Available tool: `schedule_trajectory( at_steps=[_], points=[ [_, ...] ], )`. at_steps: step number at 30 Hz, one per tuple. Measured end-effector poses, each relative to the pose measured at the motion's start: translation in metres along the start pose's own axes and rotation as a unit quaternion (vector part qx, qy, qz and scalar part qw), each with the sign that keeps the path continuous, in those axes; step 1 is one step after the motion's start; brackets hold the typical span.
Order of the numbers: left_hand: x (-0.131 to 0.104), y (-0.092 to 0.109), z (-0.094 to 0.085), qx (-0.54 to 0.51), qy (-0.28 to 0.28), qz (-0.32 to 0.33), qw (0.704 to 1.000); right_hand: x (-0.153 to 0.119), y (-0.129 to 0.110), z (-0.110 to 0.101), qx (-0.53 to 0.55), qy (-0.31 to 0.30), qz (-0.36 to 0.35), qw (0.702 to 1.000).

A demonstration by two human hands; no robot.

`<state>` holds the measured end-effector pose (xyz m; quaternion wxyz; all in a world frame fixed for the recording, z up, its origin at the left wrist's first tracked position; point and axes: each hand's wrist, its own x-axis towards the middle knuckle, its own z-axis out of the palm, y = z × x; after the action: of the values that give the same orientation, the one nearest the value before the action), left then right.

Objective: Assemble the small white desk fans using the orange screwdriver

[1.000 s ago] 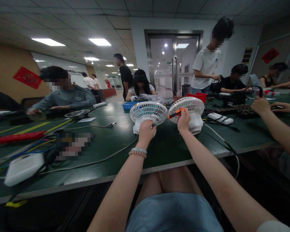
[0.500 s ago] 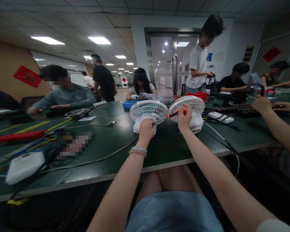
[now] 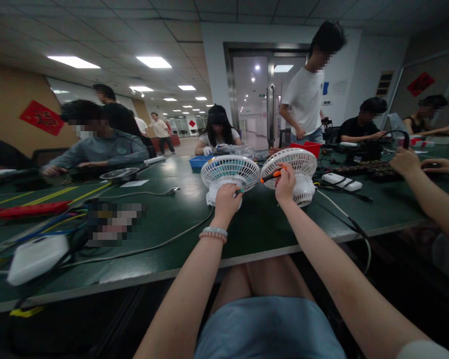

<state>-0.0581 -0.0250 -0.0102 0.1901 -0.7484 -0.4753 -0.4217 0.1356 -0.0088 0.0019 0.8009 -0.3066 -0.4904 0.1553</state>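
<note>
Two white fans with round grilles stand side by side on the green table. At the back of the left fan [image 3: 230, 168], my left hand [image 3: 227, 199] is closed against its housing. A small dark teal piece [image 3: 239, 191] shows at those fingertips; its kind is too small to make out. My right hand [image 3: 285, 184] grips an orange and black screwdriver [image 3: 272, 176] in front of the right fan [image 3: 303, 160]. The screwdriver's thin shaft points left and slightly down, toward my left fingertips. Whether its tip touches anything there I cannot tell.
A blue tray [image 3: 200, 162] and a red bin [image 3: 310, 148] stand behind the fans. Right of them lies a white power strip [image 3: 341, 181]. A grey cable [image 3: 164, 243] crosses the table [image 3: 194, 219] at left. A neighbour's hand [image 3: 406, 160] is at far right.
My right fingers have shifted slightly on the screwdriver handle, which now lies a little flatter. My left hand and both fans stay put. People in the background have moved.
</note>
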Motion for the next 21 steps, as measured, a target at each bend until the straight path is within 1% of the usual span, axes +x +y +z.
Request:
schedule_trajectory(
  at_steps=[3, 10, 15, 21],
  points=[
    [-0.0003, -0.0006, 0.0000, 0.001, 0.002, 0.005, 1.000, 0.0007, 0.0000, 0.0025, -0.005, 0.025, 0.001, 1.000],
    [0.0001, -0.0014, -0.0001, -0.001, 0.005, 0.009, 1.000, 0.0016, 0.0001, 0.0032, -0.052, 0.052, 0.005, 0.997],
    [0.0001, -0.0005, -0.0009, -0.004, 0.002, 0.007, 1.000, 0.0002, -0.0016, 0.0035, -0.075, 0.062, -0.003, 0.995],
    [0.0001, 0.0013, -0.0021, -0.005, -0.010, -0.004, 1.000, -0.0008, 0.0000, 0.0032, -0.088, 0.060, 0.011, 0.994]
  ],
)
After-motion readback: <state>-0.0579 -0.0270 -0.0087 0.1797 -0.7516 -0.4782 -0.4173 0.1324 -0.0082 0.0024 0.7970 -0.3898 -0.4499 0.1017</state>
